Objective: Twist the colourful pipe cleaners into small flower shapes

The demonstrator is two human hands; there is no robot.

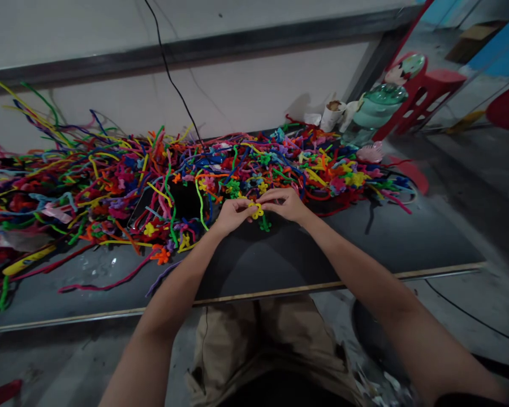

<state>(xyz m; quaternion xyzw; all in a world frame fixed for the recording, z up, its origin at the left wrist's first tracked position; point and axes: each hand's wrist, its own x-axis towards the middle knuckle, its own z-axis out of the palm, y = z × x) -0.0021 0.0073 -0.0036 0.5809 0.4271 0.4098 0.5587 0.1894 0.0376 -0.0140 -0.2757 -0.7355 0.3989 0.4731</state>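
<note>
While long, untwisted pipe cleaners (68,169) are sprawling in a tangle across the left of the dark table (407,243), a seated person is working one small piece at the pile's front edge. The left hand (231,215) is pinching the yellow flower shape (257,211) just above the tabletop, with its green stem (264,224) hanging below. The right hand (286,203) is curling its fingers closed over the other side. Twisted blossoms (348,180) are lying at right, suggesting work partway through, with many strands waiting. A paper cup (333,113) and green figurine (377,110) are standing beyond.
</note>
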